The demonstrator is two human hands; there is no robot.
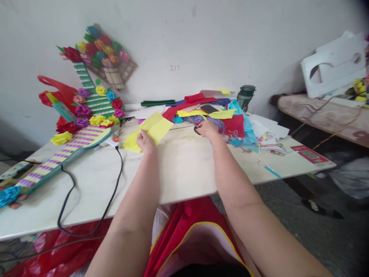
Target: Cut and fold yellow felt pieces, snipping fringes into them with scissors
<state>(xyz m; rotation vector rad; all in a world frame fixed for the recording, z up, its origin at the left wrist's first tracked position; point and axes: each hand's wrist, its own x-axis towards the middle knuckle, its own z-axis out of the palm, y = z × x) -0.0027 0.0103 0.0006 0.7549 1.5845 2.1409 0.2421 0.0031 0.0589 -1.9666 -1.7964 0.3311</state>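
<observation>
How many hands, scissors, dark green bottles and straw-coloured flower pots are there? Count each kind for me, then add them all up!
Hands: 2 (left hand, right hand)
Scissors: 1, in the right hand
Dark green bottle: 1
Straw-coloured flower pot: 1
Total: 5

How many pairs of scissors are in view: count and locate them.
1: scissors at the right hand, beside purple strands. More could be hidden under the piled paper.
</observation>
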